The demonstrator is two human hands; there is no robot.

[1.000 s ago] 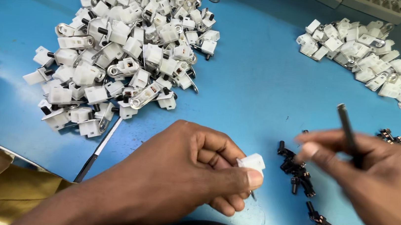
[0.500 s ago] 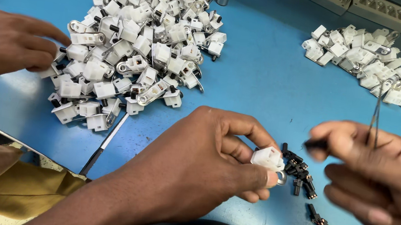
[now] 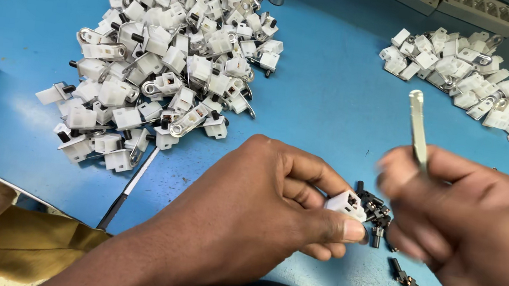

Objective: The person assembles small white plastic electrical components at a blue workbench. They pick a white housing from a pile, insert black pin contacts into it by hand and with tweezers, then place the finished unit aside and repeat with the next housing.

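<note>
**White plastic part pinched over the blue desk**

White and blocky, the small plastic connector housing sits low in the middle of the view, clamped between the thumb and fingertips of the left hand. Just to its right, the right hand (blurred) is closed around a slim silver metal tool that sticks up from the fist. Between and just below the two hands, small black metal pins lie scattered on the blue desk. Farther up on the left is a big heap of white plastic housings with metal lugs; a smaller heap of the same parts lies at the upper right, well apart. A thin dark rod lies below the big heap.
</note>
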